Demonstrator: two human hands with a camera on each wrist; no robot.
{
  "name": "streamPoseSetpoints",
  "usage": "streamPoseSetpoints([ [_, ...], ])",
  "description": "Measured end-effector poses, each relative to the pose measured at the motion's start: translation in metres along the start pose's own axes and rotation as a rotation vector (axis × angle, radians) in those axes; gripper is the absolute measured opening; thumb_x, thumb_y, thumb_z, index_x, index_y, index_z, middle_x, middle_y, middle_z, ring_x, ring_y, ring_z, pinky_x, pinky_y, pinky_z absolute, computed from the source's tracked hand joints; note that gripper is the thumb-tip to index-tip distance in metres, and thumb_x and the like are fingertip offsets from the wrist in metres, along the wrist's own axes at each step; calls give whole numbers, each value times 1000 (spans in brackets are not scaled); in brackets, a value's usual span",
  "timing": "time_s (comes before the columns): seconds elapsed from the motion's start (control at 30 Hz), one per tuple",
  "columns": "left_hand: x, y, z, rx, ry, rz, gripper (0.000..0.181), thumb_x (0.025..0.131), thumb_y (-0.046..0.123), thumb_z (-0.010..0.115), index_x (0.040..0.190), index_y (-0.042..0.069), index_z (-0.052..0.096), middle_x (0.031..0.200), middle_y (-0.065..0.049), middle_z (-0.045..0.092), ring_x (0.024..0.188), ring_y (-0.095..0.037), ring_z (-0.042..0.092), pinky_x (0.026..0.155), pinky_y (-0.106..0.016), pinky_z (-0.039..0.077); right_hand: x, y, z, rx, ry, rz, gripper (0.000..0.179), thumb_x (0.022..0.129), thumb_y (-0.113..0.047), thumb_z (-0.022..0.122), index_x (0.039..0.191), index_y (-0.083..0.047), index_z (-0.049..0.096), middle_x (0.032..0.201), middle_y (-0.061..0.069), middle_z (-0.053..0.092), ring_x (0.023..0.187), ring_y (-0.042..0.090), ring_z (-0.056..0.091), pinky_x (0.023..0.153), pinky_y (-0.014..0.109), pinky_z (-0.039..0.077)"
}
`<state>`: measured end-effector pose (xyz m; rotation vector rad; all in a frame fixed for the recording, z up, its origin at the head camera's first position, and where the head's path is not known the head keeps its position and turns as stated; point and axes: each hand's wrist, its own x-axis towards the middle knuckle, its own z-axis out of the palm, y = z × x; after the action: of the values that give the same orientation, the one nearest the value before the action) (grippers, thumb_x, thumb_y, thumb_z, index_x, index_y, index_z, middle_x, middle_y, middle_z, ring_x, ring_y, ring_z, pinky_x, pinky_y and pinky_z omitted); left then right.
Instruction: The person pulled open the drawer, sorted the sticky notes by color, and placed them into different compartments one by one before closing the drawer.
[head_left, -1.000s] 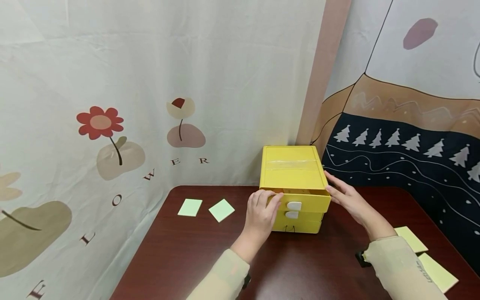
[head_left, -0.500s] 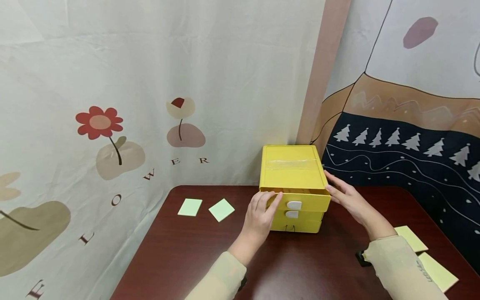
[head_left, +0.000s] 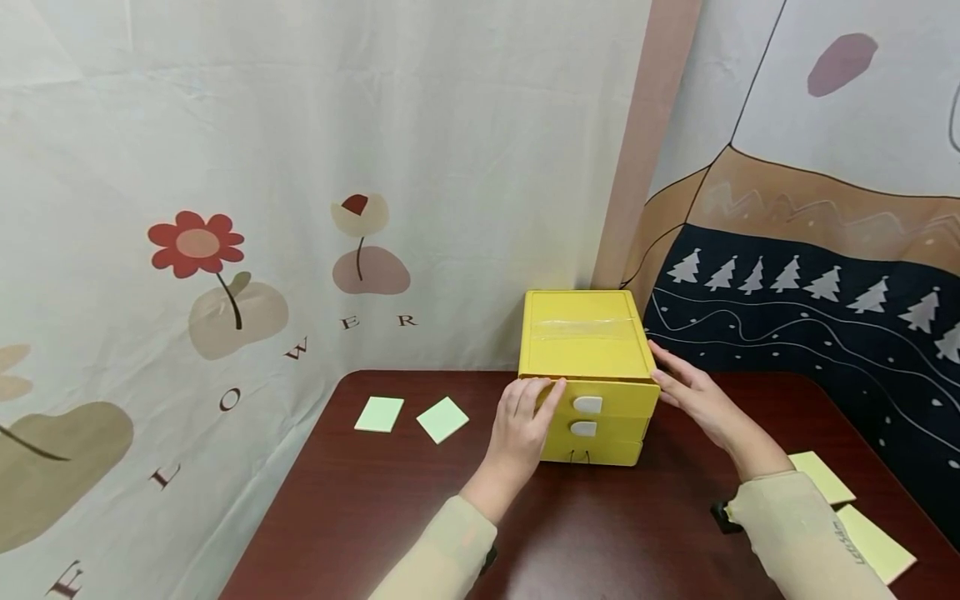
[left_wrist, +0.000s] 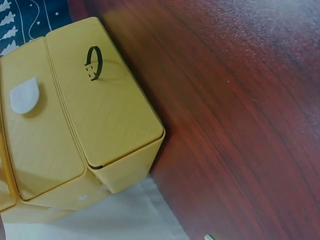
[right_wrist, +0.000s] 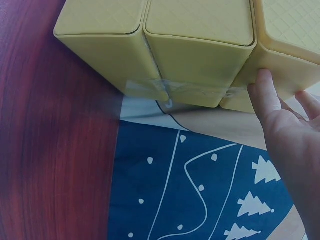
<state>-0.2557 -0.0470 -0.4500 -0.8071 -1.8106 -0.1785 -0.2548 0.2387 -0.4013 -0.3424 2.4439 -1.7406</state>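
Note:
A yellow three-drawer box (head_left: 585,350) with clear tape across its lid stands at the back of the table. Its top drawer (head_left: 628,400) juts out slightly, leaving a narrow dark gap under the lid. My left hand (head_left: 517,421) touches the upper left of that drawer's front with its fingertips, left of the white tab (head_left: 588,405). The left wrist view shows the lower drawers, one with a black loop (left_wrist: 95,63). Against the box's right side rests my right hand (head_left: 701,404); its extended fingers (right_wrist: 267,92) press on the side wall in the right wrist view.
Two pale green sticky-note pads (head_left: 379,414) lie left of the box. Two yellowish note pads (head_left: 873,542) lie by the right forearm. A printed curtain (head_left: 465,167) hangs directly behind the dark red wooden table (head_left: 420,492).
The top drawer has slid inward, narrowing the gap under the lid, with my left fingers following its front edge. My right hand has stayed on the box's side.

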Motion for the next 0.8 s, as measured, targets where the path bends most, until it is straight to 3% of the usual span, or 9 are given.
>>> streamPoseSetpoints([
  [0.17,1,0,1,-1,8,-2,29,93,3,52,115,16,66,112,-7,55,103,-23,50,92,-35,45,0,-1,-1,-13,-4,4,66,99,-42,43,153,-20,13,158,13,12,135,32,36,104,48,37],
  [0.37,0,0,2,24,-14,-1,35,83,2,61,114,17,67,109,-5,56,99,-22,51,86,-32,45,0,-6,-3,28,-10,20,67,98,-41,45,153,-18,15,158,14,13,113,-5,50,102,40,43],
  [0.43,0,0,2,24,-25,-4,36,82,2,62,114,17,67,109,-5,57,99,-22,52,84,-30,45,0,-7,-3,54,-11,22,67,98,-40,46,153,-16,15,158,15,12,106,-11,51,100,34,45],
  [0.6,0,1,3,5,-46,-22,38,79,0,65,113,16,67,108,-5,57,101,-22,54,85,-29,47,0,-9,-2,100,-7,26,68,98,-39,47,152,-14,15,158,16,11,102,-12,53,92,21,48],
  [0.8,2,1,5,14,-67,-35,36,79,2,66,113,16,66,109,-5,56,100,-22,53,86,-29,47,0,-9,-1,113,0,22,69,97,-39,48,152,-13,16,157,17,11,102,-11,54,92,22,49],
])
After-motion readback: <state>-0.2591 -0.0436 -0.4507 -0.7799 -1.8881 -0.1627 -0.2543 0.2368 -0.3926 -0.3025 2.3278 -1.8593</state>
